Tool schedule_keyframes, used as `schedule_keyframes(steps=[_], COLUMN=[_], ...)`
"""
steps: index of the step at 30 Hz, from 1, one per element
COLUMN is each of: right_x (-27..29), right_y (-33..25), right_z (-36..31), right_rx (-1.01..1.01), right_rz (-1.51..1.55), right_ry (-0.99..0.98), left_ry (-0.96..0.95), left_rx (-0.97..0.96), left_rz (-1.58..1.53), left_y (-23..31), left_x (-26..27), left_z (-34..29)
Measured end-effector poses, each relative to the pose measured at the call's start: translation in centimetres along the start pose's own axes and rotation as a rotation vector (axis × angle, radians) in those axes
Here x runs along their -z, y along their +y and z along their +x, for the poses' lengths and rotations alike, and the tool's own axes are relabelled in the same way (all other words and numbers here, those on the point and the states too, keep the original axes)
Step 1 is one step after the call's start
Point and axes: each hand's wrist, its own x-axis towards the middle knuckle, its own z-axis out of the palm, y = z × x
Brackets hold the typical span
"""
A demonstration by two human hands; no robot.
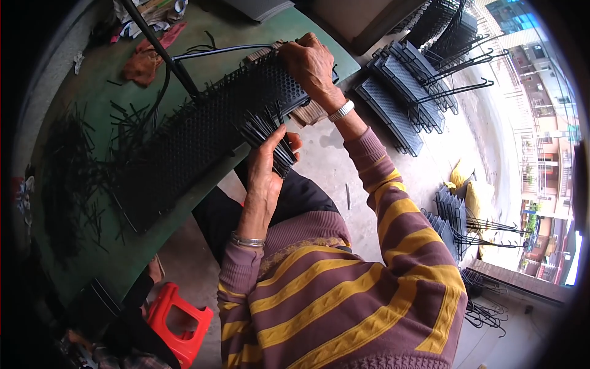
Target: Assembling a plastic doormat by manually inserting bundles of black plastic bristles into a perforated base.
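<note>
A long black perforated panel (209,132) lies slantwise across the green table (144,252), with short black strips sticking up along its far edge. My left hand (270,157) is closed around a bundle of thin black strips (261,128), held just in front of the panel near its right end. At that right end my right hand (309,61) is bent over the panel's far corner, fingers curled down and pressed together. Whatever its fingertips grip is hidden behind the hand. Below the panel's right end, a stack of wooden pieces (307,115) shows in part.
Loose black strips (70,178) are heaped on the table's left. A dark metal bar (161,52) rises behind the panel, near a reddish cloth (144,61). Stacked black panels with hooks (393,104) stand on the floor at right. A red stool (178,323) is at lower left, beside another person.
</note>
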Motion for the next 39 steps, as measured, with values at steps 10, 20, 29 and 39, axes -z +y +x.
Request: schedule_keyframes(steps=[10, 20, 29, 39], right_x=[-0.2, 0.9, 7.1, 8.5], right_y=[-0.1, 0.2, -3.2, -1.6], right_z=[-1.0, -1.6, -2.9, -1.7], right_rx=[-0.02, -0.062, -0.487, -0.425], right_rz=[0.103, 0.076, 0.908, 0.719], right_ry=[-0.007, -0.086, -0.894, -0.239], left_ry=[0.024, 0.06, 0.088, 0.076], left_rx=[0.015, 0.018, -0.018, 0.03], left_rz=[0.013, 0.048, 0.156, -0.022], left_y=[0.3, 0.4, 0.3, -0.1], left_x=[0.0, 0.0, -0.2, 0.5], left_z=[0.1, 0.0, 0.1, 1.3])
